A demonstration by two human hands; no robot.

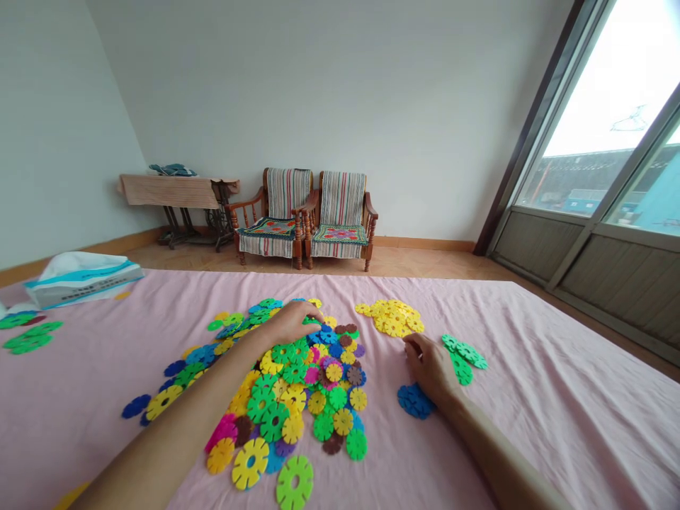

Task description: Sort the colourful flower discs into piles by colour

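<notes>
Reaching into a heap of plastic snowflake discs (287,386) on a pink-sheeted bed (536,404)

Head view: the left hand (291,326) lies open, fingers apart, on the heap's far side. The right hand (429,368) is curled, fingers together, between a yellow disc pile (394,317) and a blue disc stack (415,401), with a green disc cluster (462,358) just beside it; whether it clamps anything, I cannot tell. Loose green discs (26,338) and a tissue packet (82,280) lie further left; two wooden armchairs (305,219) stand beyond.
</notes>
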